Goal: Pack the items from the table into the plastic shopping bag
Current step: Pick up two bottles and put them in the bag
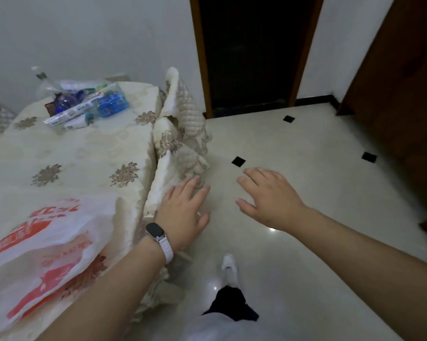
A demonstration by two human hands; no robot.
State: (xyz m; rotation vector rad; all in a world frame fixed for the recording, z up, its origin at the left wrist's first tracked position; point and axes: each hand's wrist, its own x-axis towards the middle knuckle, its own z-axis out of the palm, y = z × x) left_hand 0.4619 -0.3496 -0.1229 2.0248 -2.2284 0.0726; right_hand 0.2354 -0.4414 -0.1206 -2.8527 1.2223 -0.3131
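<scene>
Left hand (184, 212), right hand (269, 198) outstretched over floor (318, 148), palms down, fingers spread, holding nothing.

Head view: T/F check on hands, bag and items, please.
1. The left hand and right hand both hold nothing. True.
2. The shopping bag hangs from the left hand. False: it lies flat on the near end of the table.
3. The pile of items sits at the table's far end. True.
4. The watch is on the right wrist. False: it is on the left wrist.
5. The pile of items touches the shopping bag. False: bare tablecloth lies between them.
</scene>
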